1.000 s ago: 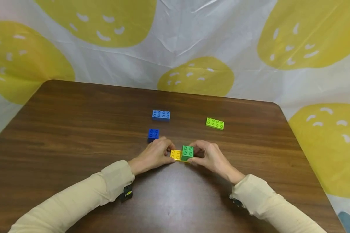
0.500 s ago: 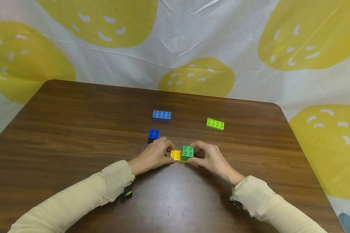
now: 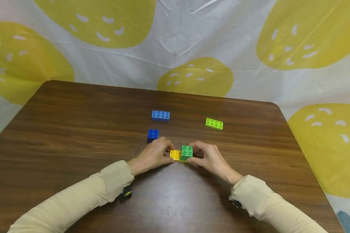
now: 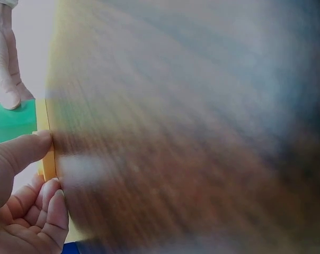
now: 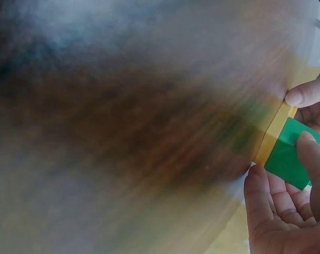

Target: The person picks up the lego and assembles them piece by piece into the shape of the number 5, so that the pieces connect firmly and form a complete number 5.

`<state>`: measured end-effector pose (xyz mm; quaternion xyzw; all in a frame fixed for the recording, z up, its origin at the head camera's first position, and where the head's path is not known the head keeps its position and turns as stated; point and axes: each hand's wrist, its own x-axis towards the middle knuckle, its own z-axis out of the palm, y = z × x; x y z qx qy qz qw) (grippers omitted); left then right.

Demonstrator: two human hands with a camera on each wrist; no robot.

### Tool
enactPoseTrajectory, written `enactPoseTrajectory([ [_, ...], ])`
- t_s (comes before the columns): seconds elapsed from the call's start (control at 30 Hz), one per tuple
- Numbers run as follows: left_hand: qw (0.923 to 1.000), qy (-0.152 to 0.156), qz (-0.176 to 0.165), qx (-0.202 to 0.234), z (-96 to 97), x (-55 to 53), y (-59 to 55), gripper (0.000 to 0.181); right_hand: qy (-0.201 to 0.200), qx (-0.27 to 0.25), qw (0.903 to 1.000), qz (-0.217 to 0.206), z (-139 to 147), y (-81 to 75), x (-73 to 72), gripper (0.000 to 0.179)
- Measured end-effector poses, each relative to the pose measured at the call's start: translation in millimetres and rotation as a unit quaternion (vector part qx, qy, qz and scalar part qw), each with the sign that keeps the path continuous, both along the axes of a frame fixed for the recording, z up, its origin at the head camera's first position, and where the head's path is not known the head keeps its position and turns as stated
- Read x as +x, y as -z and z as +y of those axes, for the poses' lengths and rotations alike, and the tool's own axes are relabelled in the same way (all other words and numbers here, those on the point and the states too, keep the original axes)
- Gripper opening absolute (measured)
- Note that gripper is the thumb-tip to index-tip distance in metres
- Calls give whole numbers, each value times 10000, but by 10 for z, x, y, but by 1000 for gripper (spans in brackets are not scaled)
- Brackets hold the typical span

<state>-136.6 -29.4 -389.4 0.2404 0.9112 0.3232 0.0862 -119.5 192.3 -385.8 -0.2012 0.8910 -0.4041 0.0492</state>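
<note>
Head view: your two hands meet over a wooden worktop (image 3: 90, 123), working on a small pair of toy bricks. Your left hand (image 3: 151, 155) has its grip closed to a pinch on the left end of the flat yellow brick (image 3: 175, 154), thumb on the near edge, fingers behind. Your right hand (image 3: 211, 157) pinches the green brick (image 3: 187, 152) in a grip as wide as that brick, thumb at the front, fingers at the back.

As for progress, the green brick sits upright on the right half of the yellow one, which appears to rest on the worktop; the left half shows four bare studs. Whether the two are pressed fully together, you cannot tell from these views.

Three bricks lie unjoined: the dark blue brick (image 3: 153, 135) just beyond your left hand, the light blue brick (image 3: 160, 115) farther back, and the lime-green brick (image 3: 214, 123) off to the right, well apart from the others. Nothing shows whether they belong in the build. No container is in view; every brick is on the worktop or in your hands.
</note>
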Motion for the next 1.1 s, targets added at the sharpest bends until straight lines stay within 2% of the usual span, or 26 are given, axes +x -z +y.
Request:
enactPoseTrajectory([
  [1.1, 10000, 8, 49, -54, 5, -6, 0, 30, -53, 57, 10000, 47, 3, -8, -2, 29],
])
